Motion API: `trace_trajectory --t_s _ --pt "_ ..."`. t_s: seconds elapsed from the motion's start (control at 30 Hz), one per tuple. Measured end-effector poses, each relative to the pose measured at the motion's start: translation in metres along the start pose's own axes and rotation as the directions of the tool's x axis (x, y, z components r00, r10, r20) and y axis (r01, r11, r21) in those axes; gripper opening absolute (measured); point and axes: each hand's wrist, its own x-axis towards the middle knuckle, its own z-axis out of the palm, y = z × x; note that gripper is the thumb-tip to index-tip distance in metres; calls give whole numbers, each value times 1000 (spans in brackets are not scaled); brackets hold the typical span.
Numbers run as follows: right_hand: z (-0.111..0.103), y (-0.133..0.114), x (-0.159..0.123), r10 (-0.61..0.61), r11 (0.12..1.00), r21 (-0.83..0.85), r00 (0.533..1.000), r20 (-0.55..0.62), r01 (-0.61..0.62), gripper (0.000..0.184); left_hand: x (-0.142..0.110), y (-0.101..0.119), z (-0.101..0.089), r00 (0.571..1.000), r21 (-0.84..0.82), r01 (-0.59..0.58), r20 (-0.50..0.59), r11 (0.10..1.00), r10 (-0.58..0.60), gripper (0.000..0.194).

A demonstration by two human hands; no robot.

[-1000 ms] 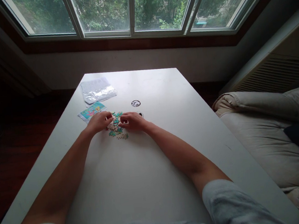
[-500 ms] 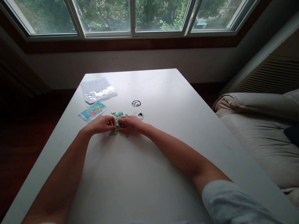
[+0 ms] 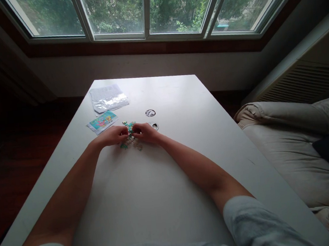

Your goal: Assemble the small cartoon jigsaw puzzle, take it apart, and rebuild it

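Note:
A small heap of jigsaw puzzle pieces (image 3: 131, 141), green and pale, lies on the white table. At the heap's left side is my left hand (image 3: 114, 135), its fingers curled and closed. From the right, my right hand (image 3: 145, 133) reaches over the same pieces with thumb and fingers pinched together. The fingertips of both hands almost meet above the heap. Whatever sits between the fingers is too small to make out. A colourful picture card (image 3: 102, 122), turquoise with pink and yellow figures, lies just beyond my left hand.
A clear plastic bag with paper (image 3: 109, 98) lies at the table's far left. Two round fittings, a far cutout (image 3: 150, 113) and a nearer ring (image 3: 155, 126), sit in the tabletop (image 3: 179, 98). A beige sofa (image 3: 290, 145) stands to the right, below a window (image 3: 147, 11) wall.
My right hand has shifted slightly to the right, showing more pieces between the hands and covering part of the nearer ring. My left hand has moved very slightly right.

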Motion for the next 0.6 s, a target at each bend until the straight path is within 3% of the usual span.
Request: trace_trajectory --t_s 0.23,0.6 --pt "-2 4 2 49 999 25 981 -189 -45 19 6 0 5 998 -184 45 -31 982 -52 44" --pt "-2 5 1 77 994 -62 973 -215 -93 18 9 -3 12 993 -170 18 -110 985 -38 39"
